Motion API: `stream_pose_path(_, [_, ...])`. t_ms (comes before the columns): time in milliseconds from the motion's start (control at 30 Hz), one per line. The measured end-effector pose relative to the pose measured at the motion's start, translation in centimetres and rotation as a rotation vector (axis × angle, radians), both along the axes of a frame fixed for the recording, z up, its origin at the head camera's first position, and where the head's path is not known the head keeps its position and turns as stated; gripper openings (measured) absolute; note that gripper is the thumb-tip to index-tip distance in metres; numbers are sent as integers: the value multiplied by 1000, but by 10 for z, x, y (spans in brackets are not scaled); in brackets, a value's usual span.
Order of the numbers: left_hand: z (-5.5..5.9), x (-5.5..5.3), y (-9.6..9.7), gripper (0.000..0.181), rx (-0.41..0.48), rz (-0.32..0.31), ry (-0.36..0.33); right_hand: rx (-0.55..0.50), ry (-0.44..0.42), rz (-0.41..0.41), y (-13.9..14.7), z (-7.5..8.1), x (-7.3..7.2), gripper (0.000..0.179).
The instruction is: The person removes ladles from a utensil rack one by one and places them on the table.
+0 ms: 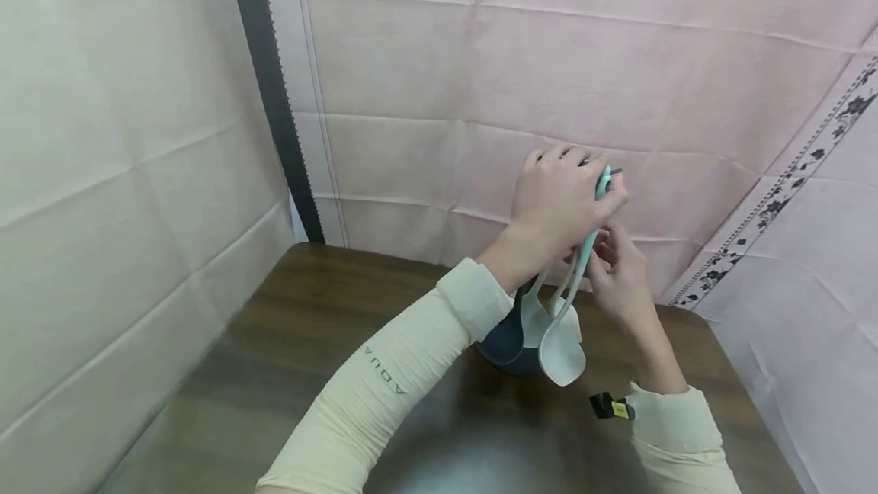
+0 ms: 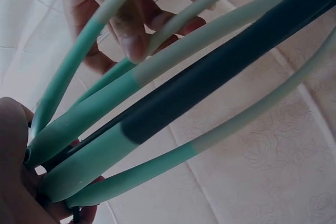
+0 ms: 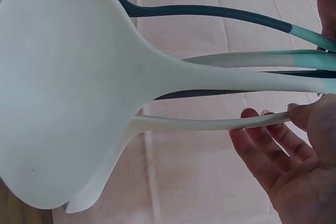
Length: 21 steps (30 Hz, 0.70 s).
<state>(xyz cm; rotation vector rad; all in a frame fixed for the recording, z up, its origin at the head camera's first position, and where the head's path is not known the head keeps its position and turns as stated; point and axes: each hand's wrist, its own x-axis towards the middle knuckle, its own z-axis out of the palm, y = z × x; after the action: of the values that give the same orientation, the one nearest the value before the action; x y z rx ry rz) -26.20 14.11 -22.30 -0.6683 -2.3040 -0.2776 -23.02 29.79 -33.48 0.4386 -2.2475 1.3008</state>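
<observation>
My left hand (image 1: pixel 559 197) grips the teal upper ends of a bunch of kitchen utensils from above. A white spoon (image 1: pixel 562 353) hangs foremost, with a dark blue ladle (image 1: pixel 504 334) to its left. Lower down on the right, my right hand (image 1: pixel 620 273) pinches the slim handle (image 3: pixel 205 124) of a white utensil between thumb and fingers. The head of that utensil (image 3: pixel 89 200) is mostly covered by the spoon. Seen from the left wrist, several teal-ended handles (image 2: pixel 100 121) and a dark blue handle (image 2: pixel 210 69) fan out from the left palm.
A brown wooden table (image 1: pixel 329 349) lies below the hanging utensils. Pale creased cloth (image 1: pixel 411 67) walls it in at the back and at both sides. A small black and yellow piece (image 1: pixel 613 408) sits at the right cuff.
</observation>
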Motion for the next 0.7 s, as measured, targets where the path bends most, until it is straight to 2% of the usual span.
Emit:
stream_pose_path(200, [-6, -3, -1, 48, 38, -20, 66, 40, 38, -3, 2, 1, 2, 40])
stream_pose_path(433, [-9, -4, -1, 45, 56, -9, 109, 15, 15, 8, 2, 3, 5, 37])
stream_pose_path(700, [-11, -7, 0, 42, 104, -19, 180, 29, 22, -28, 3, 8, 7, 41])
